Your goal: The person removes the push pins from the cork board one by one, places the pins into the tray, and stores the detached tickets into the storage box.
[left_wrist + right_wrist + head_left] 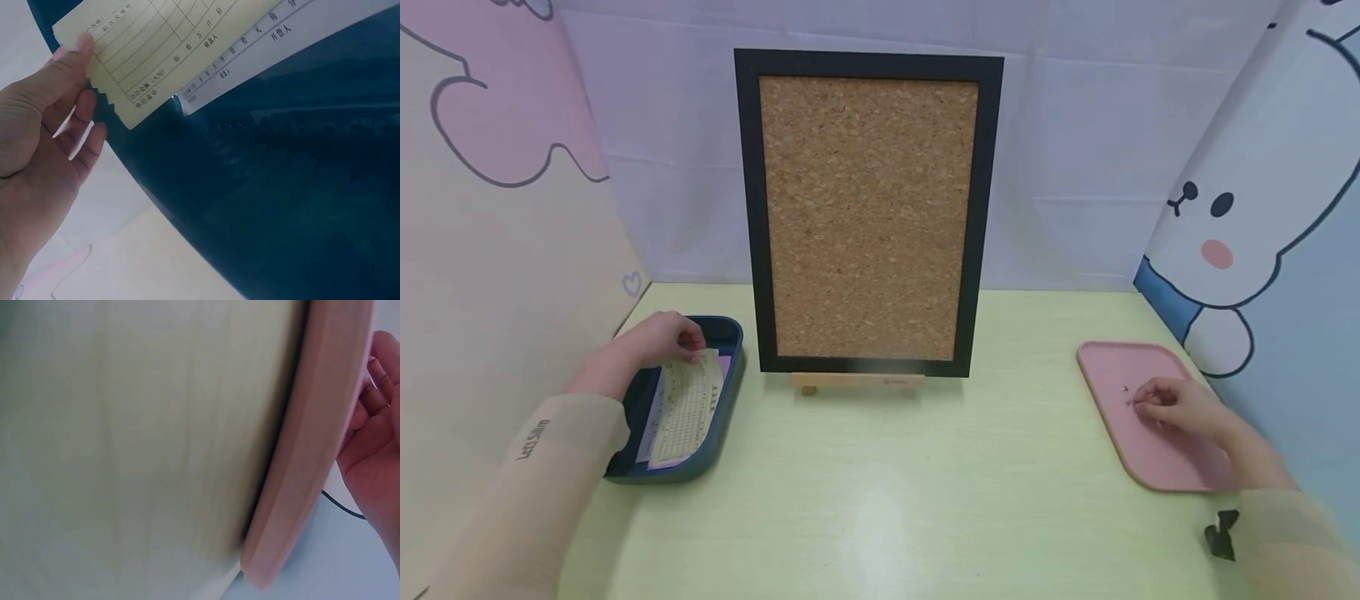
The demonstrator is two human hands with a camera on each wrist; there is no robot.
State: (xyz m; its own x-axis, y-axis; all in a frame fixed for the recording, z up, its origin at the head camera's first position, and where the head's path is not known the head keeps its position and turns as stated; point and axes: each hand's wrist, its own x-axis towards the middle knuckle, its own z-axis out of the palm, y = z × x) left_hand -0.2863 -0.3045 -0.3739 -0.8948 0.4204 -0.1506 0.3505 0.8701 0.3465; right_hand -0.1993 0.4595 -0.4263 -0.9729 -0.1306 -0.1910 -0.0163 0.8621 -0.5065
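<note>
My left hand [666, 337] pinches the far edge of a pale yellow receipt slip [688, 400], thumb on its printed face in the left wrist view. The slip lies tilted over lilac slips [250, 59] in a dark blue tray [730, 408]. Over a pink tray [1150, 358], my right hand [1183, 408] is lowered with fingers bent and fingertips beside small shiny bits [1124, 388], too small to make out. Whether those fingertips hold one is unclear; the tray's rim [312, 437] hides them in the right wrist view.
A black-framed cork board [868, 217] stands on a wooden easel [857, 380] at the back middle of the pale table [880, 475]. Printed cloth walls [1075, 167] enclose the back and both sides. A thin black cable [342, 506] shows beyond the pink tray.
</note>
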